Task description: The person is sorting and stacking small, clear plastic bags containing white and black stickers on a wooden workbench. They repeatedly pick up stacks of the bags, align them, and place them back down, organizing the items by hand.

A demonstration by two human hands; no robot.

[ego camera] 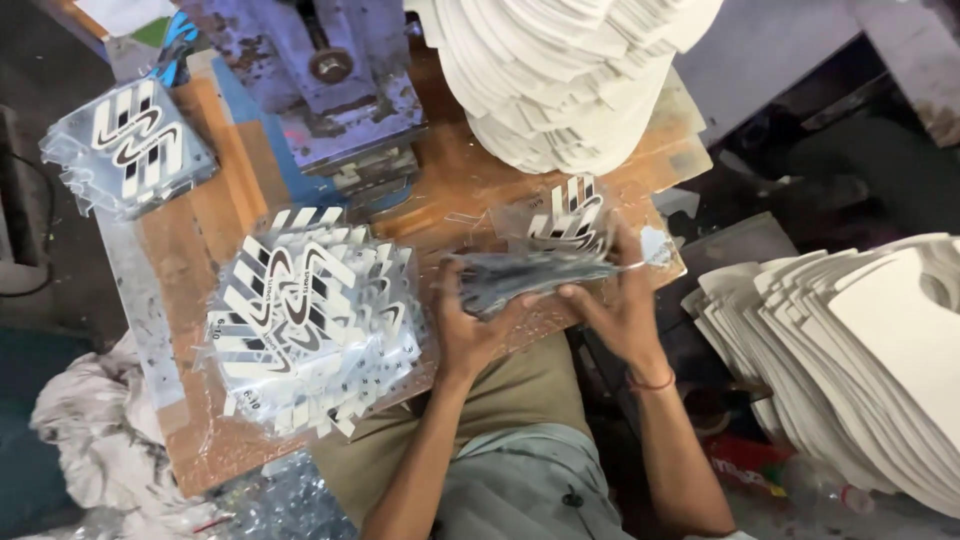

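From the head view, looking down on a worn wooden workbench (200, 420), both hands meet near the middle of its near edge. The left hand (468, 325) and the right hand (618, 305) together grip a thin stack of clear plastic film sheets printed with black-and-white stripes (545, 262). Each hand's fingers are closed on an end of the stack, thumbs pressed on top; the top sheet lifts loose at the far side.

To the left on the bench lies a fanned heap of similar striped transfer sheets (315, 315), and farther left, at the far corner, a smaller bundle of the same film (130, 145). A grimy metal press block (335, 85) stands at the far side, and beside it, to the right, a tall stack of white shaped foam pieces (570, 80). More white foam cut-outs (870, 350) are stacked off the bench at the right. Crumpled cloth (90, 440) lies near left.

As I judge it, the slick films could slide out of the pinch and scatter, since the top sheet is already curling free. The leaning heap at the left looks ready to slump off the edge if bumped.
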